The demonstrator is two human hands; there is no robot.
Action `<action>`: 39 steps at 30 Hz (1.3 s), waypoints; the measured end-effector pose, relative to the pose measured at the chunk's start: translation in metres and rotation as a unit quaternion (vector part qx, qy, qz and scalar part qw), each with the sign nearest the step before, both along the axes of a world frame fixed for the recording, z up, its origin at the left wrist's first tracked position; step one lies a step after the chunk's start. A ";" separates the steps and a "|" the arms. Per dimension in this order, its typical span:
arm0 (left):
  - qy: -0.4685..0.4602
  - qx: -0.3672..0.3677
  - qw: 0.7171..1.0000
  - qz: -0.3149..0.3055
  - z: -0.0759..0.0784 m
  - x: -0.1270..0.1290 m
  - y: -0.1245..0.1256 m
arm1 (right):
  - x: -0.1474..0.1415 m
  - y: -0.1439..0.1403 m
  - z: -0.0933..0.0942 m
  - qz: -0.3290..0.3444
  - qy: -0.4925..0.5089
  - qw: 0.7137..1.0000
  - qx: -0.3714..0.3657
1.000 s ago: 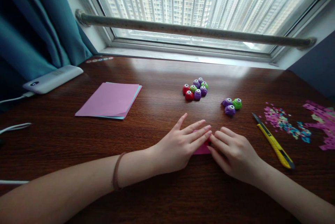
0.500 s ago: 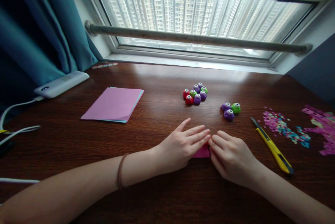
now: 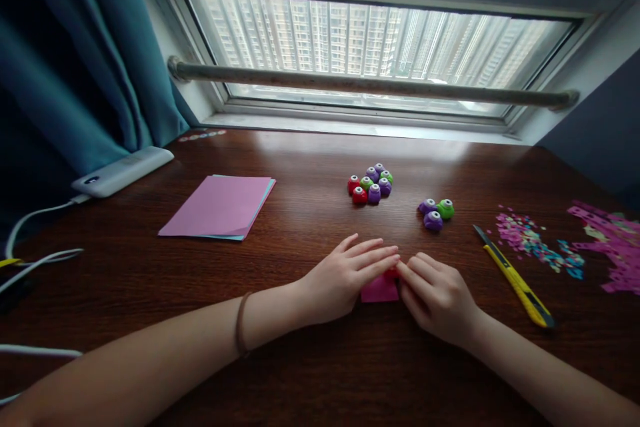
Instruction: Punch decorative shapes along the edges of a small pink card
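My left hand [image 3: 353,274] lies over a small piece of pink paper [image 3: 379,290] with its fingers stretched out. Its fingertips rest on top of a small red thing [image 3: 391,273], mostly hidden, which matches the colour of the red craft punches on the table. From the right, my right hand [image 3: 437,290] closes its thumb and fingers at that red punch and the paper's edge. The two hands meet at the fingertips. A yellow utility knife [image 3: 520,286] with its blade out lies to the right of my right hand.
Several craft punches [image 3: 370,187] in red, green and purple stand beyond my hands, with three more punches [image 3: 435,214] to their right. Paper confetti [image 3: 535,240] and pink punched scraps [image 3: 610,247] lie far right. A coloured paper stack [image 3: 220,207] and a white device [image 3: 125,170] with a cable are left.
The left fingers have drawn closer together and shifted slightly, so more of the pink paper and a bit of red show. The whole view has tilted up slightly.
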State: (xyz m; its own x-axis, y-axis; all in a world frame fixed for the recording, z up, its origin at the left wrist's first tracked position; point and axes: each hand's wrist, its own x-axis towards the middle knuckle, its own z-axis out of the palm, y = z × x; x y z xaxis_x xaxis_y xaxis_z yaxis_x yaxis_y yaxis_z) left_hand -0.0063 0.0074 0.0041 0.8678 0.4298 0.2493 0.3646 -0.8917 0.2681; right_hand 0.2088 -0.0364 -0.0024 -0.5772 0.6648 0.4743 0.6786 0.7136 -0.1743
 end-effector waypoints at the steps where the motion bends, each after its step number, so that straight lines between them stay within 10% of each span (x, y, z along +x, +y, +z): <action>1: -0.007 -0.017 1.000 0.014 0.000 0.000 0.001 | 0.001 -0.001 -0.001 -0.006 0.007 1.000 -0.011; 9: -0.089 -0.104 0.982 0.129 -0.006 0.000 0.004 | 0.000 -0.001 0.000 -0.086 0.051 0.989 -0.105; 39: -0.125 -0.302 0.934 0.143 0.003 -0.004 0.014 | 0.003 -0.001 0.000 -0.049 0.132 0.977 -0.162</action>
